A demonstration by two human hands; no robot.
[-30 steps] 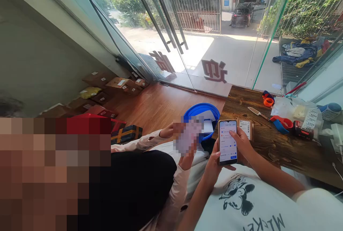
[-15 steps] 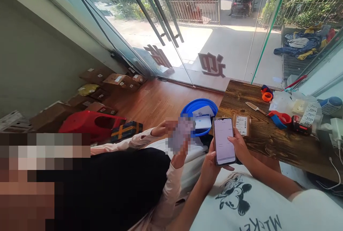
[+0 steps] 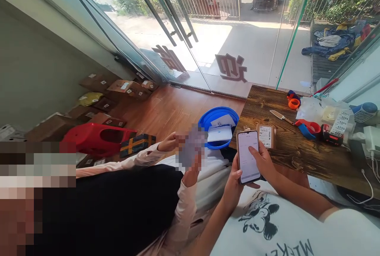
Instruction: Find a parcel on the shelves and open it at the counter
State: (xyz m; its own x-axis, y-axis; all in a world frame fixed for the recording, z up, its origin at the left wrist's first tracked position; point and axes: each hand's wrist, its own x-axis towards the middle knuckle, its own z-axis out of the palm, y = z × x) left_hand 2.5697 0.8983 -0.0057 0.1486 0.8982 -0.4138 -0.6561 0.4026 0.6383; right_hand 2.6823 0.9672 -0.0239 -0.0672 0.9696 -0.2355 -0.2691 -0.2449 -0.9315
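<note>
A smartphone [image 3: 248,159] with a lit, pale screen is upright in front of my chest. My left hand [image 3: 233,179] grips its lower left edge, thumb along the side and fingers behind. At the right edge, my right hand [image 3: 265,162] also clasps the phone, its thumb lying over the upper part of the screen. The writing on the screen is too small to read. Behind the phone, a small cardboard parcel [image 3: 266,137] with a white label lies on the wooden table [image 3: 297,153].
At left, a person in a black top [image 3: 113,204] holds a blurred object. A blue bin [image 3: 204,119] stands by the table. A knife [image 3: 280,116], tape dispenser [image 3: 308,129] and label roll [image 3: 341,123] lie on the tabletop. A red stool [image 3: 86,137] and boxes [image 3: 53,129] line the wall.
My right thumb has moved up and to the left across the phone screen. The view has shifted slightly; both hands still hold the phone.
</note>
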